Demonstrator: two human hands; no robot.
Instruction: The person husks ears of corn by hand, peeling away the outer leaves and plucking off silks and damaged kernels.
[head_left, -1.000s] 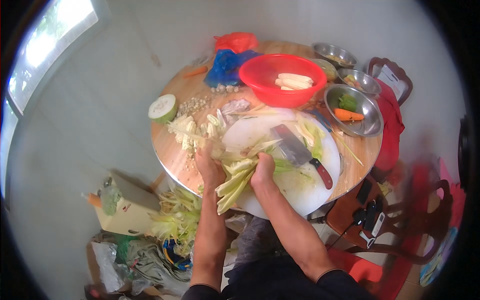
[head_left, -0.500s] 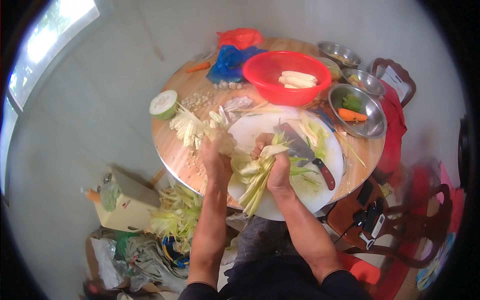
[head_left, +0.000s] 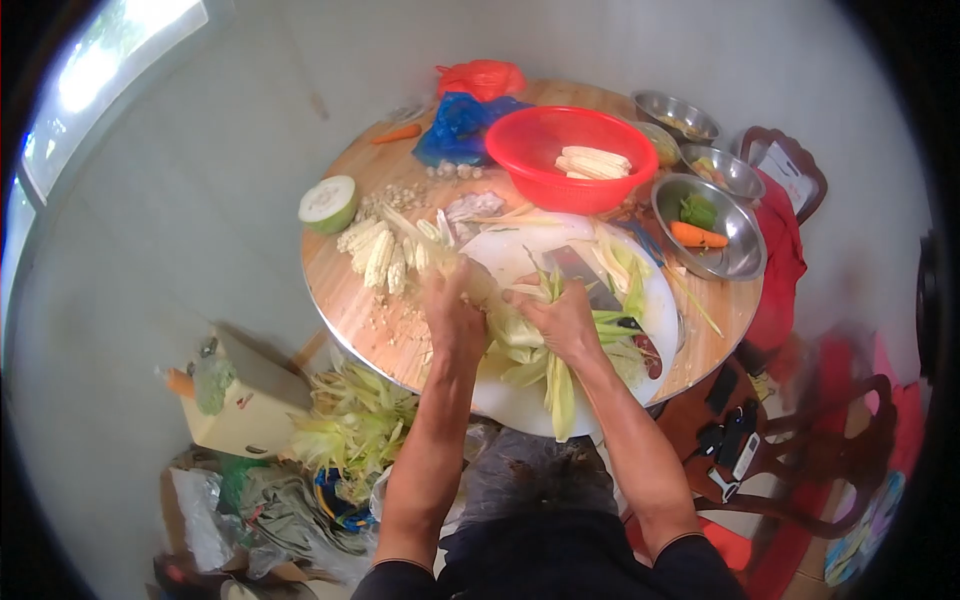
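Observation:
Over the round white cutting board (head_left: 520,405), my left hand (head_left: 455,310) is closed round a corn cob whose surface is mostly hidden. Just to its right, my right hand (head_left: 560,315) grips pale green corn husks (head_left: 560,390), which hang below it over the board. The cleaver (head_left: 647,355) lies on the board's right part, partly covered by husks and my right hand. Left of my left hand is a pile of peeled corn (head_left: 378,255). More loose husk leaves (head_left: 625,270) lie at the board's upper right.
A red basin (head_left: 520,180) with peeled corn stands at the back, beside a blue bag (head_left: 455,125). Steel bowls, one (head_left: 745,240) holding a carrot, line the right. A cut gourd (head_left: 328,204) sits left. Discarded husks (head_left: 355,425) are heaped below the table's left edge.
My right hand has moved right and down with the husks, which have swung rightward and now cover part of the cleaver. My left hand has shifted slightly right.

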